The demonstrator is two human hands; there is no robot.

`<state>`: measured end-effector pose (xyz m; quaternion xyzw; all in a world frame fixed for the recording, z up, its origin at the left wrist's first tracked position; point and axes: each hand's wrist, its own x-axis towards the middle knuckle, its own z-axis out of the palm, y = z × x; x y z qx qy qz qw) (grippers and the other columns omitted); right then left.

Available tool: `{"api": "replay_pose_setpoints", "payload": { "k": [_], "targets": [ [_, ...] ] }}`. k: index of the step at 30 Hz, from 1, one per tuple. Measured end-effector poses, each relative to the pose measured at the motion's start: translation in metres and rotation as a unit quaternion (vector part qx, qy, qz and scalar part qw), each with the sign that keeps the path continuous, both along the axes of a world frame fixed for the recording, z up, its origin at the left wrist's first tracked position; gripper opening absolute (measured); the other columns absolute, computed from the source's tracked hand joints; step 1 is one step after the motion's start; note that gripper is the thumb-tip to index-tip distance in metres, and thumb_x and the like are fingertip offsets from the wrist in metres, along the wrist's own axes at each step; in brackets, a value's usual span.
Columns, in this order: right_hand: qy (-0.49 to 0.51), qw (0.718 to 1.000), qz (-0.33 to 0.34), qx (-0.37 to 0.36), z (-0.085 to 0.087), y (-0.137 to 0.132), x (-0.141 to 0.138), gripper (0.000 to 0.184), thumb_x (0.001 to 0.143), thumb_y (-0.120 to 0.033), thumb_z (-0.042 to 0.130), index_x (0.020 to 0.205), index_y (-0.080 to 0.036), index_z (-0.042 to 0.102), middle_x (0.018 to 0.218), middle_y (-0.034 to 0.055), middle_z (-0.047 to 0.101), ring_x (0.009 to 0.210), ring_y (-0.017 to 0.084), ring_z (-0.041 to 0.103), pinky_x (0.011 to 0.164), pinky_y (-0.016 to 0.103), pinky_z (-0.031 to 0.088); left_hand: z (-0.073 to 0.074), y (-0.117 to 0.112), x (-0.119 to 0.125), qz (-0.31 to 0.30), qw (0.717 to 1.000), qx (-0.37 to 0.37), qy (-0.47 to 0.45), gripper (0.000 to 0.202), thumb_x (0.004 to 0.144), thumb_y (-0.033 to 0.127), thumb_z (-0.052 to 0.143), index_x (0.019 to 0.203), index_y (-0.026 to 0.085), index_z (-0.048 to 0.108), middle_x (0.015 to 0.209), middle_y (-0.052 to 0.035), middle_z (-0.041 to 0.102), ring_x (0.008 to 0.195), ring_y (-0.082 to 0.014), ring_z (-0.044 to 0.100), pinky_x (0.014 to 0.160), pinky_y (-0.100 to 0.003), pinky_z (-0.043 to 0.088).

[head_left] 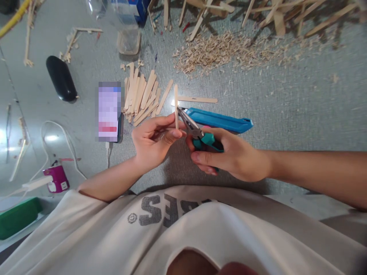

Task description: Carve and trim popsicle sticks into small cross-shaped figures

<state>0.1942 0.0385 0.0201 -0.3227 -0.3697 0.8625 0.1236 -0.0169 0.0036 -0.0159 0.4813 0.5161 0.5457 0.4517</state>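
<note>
Grey table [281, 95]: is spreading under everything, its cloth-like surface catching bright glare at the left edge.
Pale shirt [94, 236]: is filling the bottom of the view, dark lettering showing upside down.
Loose long sticks [278, 23]: are lying in a tangle along the far edge.
Wood chips [220, 49]: are forming a long heap just on the near side of that tangle.
Right hand [232, 152]: is wrapping its fingers and thumb around the pliers' handles.
Left hand [155, 139]: is pinching the near end of the wooden stick, thumb and fingers together on it.
Blue cutter [220, 120]: is lying on the table just beyond the right hand.
Stick pile [140, 91]: is fanning out beyond the left hand, beside the phone.
Phone [108, 110]: is showing a blurred-out screen, a white cable plugged into its near end.
Pliers [195, 130]: are pointing up and left, their tips meeting the stick's right side; whether the jaws are biting it, I cannot tell.
Wooden stick [176, 97]: is standing out lengthwise from the left hand, between it and the pliers.
Notched stick [200, 99]: is lying crosswise beyond the cutter.
</note>
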Motion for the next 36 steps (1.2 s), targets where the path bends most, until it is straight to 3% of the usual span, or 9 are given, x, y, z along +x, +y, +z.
{"api": "replay_pose_setpoints", "payload": {
  "k": [4,11,16,20,27,31,36],
  "targets": [
    [0.007,1.000,0.010,-0.004,-0.002,0.002,0.001,0.050,0.090,-0.047,0.098,0.092,-0.022,0.055,0.060,-0.0084,0.056,0.050,0.008,0.051,0.050,0.023,0.045,-0.001,0.005,-0.001,0.023,0.999,0.020,0.031,0.032,0.094,0.050,0.094,0.100,0.021,0.082,0.087,-0.0028,0.086,0.067,-0.0133,0.080,0.067,-0.026,0.067],
    [0.031,0.999,0.020,-0.026,-0.005,0.005,0.004,0.049,0.092,-0.047,0.097,0.092,-0.021,0.055,0.061,-0.0081,0.056,0.051,0.008,0.051,0.050,0.023,0.045,-0.004,0.013,-0.004,0.074,0.990,0.045,0.107,0.033,0.099,0.053,0.088,0.097,0.020,0.083,0.085,-0.0025,0.084,0.065,-0.0102,0.075,0.066,-0.023,0.062],
    [0.041,0.998,0.016,-0.041,-0.005,0.004,0.003,0.049,0.093,-0.047,0.096,0.092,-0.022,0.054,0.062,-0.0083,0.055,0.051,0.008,0.051,0.049,0.024,0.045,-0.002,0.008,-0.002,0.039,0.991,0.062,0.108,0.028,0.102,0.047,0.086,0.096,0.020,0.082,0.082,-0.0018,0.084,0.064,-0.0101,0.075,0.063,-0.022,0.062],
    [0.034,0.999,0.020,-0.020,-0.003,0.003,0.003,0.046,0.093,-0.045,0.095,0.093,-0.022,0.055,0.062,-0.0084,0.055,0.051,0.009,0.051,0.050,0.024,0.046,0.000,0.002,0.001,-0.008,0.996,0.061,0.062,0.024,0.103,0.045,0.084,0.104,0.021,0.083,0.091,-0.0042,0.088,0.071,-0.0134,0.082,0.066,-0.024,0.067],
    [-0.003,0.995,0.039,0.088,-0.010,0.000,0.005,0.039,0.094,-0.046,0.091,0.102,-0.022,0.062,0.071,-0.0061,0.062,0.058,0.011,0.059,0.056,0.024,0.050,0.002,0.004,0.002,0.005,0.999,0.036,0.031,0.027,0.102,0.045,0.088,0.097,0.020,0.081,0.080,-0.0033,0.085,0.070,-0.0150,0.084,0.065,-0.023,0.067],
    [0.029,0.997,0.037,0.056,-0.014,0.001,0.004,0.041,0.095,-0.049,0.090,0.107,-0.021,0.062,0.076,-0.0043,0.065,0.063,0.012,0.063,0.060,0.026,0.053,0.003,0.007,0.000,0.003,1.000,-0.016,0.018,0.037,0.097,0.055,0.090,0.096,0.020,0.081,0.080,-0.0039,0.085,0.069,-0.0173,0.083,0.064,-0.027,0.068],
    [0.055,0.998,0.031,-0.005,-0.013,0.001,0.003,0.045,0.095,-0.052,0.091,0.107,-0.021,0.061,0.077,-0.0035,0.066,0.064,0.013,0.064,0.060,0.026,0.055,0.001,0.009,-0.001,0.015,0.999,-0.029,0.014,0.041,0.094,0.061,0.092,0.094,0.021,0.081,0.079,-0.0023,0.085,0.068,-0.0168,0.083,0.065,-0.028,0.069]
  ]
}}
